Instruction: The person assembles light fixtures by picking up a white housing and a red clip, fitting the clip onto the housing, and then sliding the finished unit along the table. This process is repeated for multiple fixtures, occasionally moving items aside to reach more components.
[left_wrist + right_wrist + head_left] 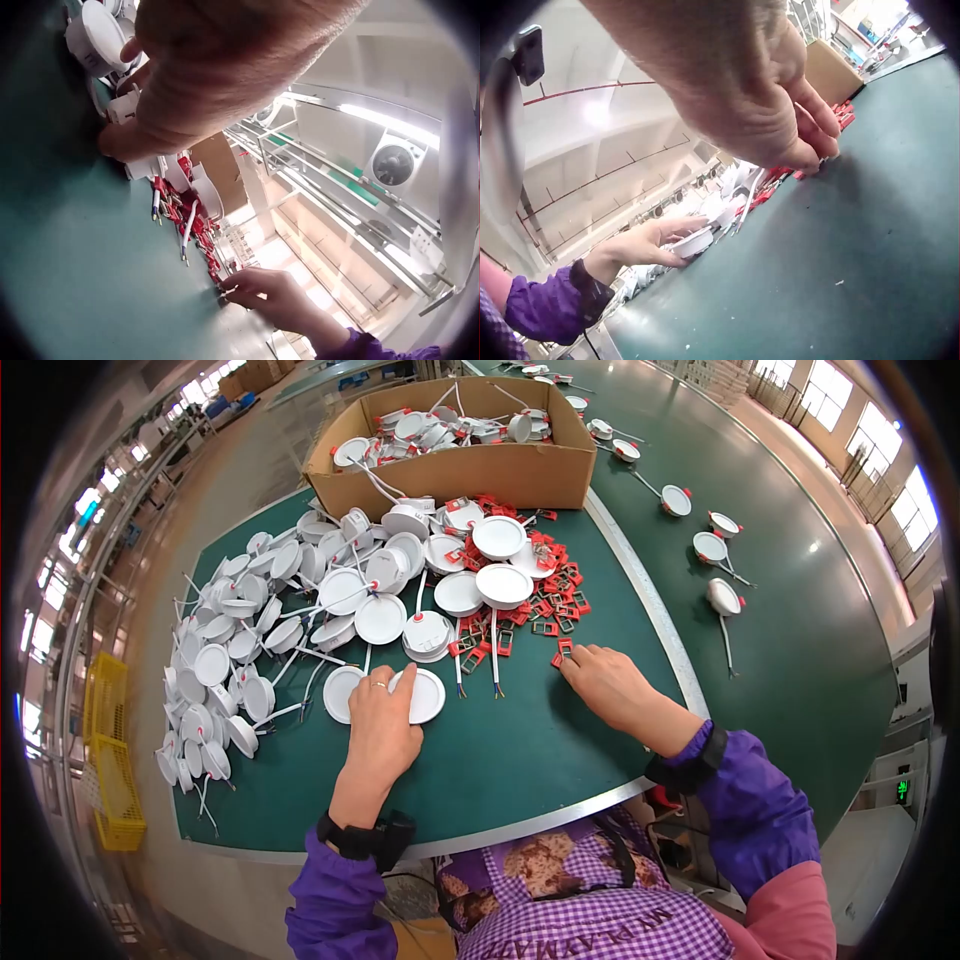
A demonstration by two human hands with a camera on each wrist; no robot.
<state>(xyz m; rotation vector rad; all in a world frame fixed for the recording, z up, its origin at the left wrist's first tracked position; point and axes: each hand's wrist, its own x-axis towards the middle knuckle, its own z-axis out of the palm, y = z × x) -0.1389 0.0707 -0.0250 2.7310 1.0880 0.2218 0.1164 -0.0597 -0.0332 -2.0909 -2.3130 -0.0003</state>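
Observation:
Near the front of the green table, my left hand (378, 732) grips a white round downlight (430, 698), its flat face up. In the right wrist view, the thumb and fingers of that left hand (641, 246) go around the rim of the downlight (694, 244). Another white disc (341, 694) lies just left of these fingers. To the right, my right hand (618, 688) pinches a small red clip (563, 651) with a metal frame, low at the tabletop. In the right wrist view the right hand's fingertips (831, 148) largely hide the clip.
A heap of white downlights with cables (240, 630) covers the table's left side. Red clips (555, 600) are piled under several lamps in the middle. Behind stands a cardboard box (450, 475) full of lamps. Beyond a metal edge (640, 580), more lamps lie on a green surface (800, 610).

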